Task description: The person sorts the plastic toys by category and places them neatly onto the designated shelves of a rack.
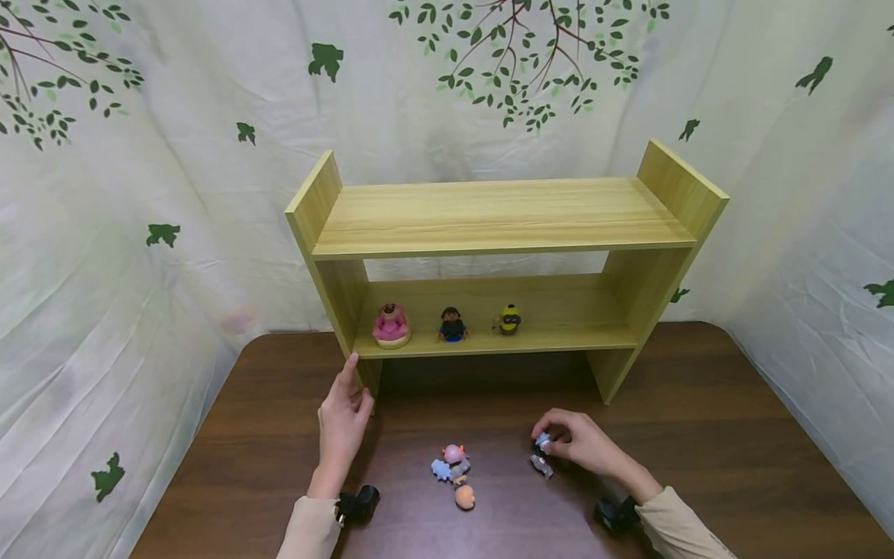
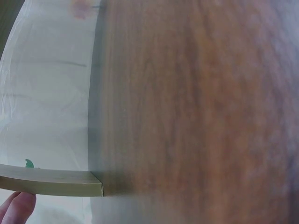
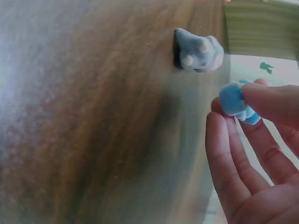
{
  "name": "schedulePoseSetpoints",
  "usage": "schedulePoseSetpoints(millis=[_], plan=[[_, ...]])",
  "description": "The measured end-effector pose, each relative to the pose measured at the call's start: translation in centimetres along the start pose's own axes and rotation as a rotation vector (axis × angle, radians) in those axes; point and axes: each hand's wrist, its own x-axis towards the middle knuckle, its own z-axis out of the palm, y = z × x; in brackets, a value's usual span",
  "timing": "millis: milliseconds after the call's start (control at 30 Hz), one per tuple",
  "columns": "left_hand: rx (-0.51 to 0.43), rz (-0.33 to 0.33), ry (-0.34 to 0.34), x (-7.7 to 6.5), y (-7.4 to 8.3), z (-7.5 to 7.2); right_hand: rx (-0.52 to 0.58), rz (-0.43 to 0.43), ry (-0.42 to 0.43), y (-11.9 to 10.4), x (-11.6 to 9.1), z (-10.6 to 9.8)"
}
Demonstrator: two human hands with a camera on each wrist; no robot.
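Blue and white, a small figurine [image 3: 232, 99] is pinched between thumb and fingertips of the person's right grip [image 1: 581, 444], which is parted only by the toy's own width, over the right part of the dark wooden bench [image 1: 684, 442]. Just beside it lies a grey figurine [image 3: 198, 52], apart from the fingers. Toward the middle of the bench, a close cluster holds a pink horned figure [image 1: 454, 453], a pale blue one [image 1: 441, 470], a grey one and an orange-tan one [image 1: 464, 498]. The left grip [image 1: 341, 419] holds nothing, its straight index finger touching the left side of a pale wood shelf [image 1: 506, 213]. On its lower board stand a pink figure [image 1: 391, 324], a dark-haired figure [image 1: 452, 324] and a yellow figure [image 1: 510, 320]. Leaf-printed white cloth [image 1: 230, 46] hangs behind.
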Motion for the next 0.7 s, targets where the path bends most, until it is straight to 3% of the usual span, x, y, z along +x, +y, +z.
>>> schedulePoseSetpoints(millis=[433, 700], plan=[[0.005, 0.008, 0.000, 0.1, 0.0, 0.0, 0.014, -0.102, 0.099, -2.1, 0.9, -1.0], [0.005, 0.011, 0.004, 0.1, 0.0, 0.0, 0.057, -0.110, 0.147, -4.1, 1.4, -1.7]])
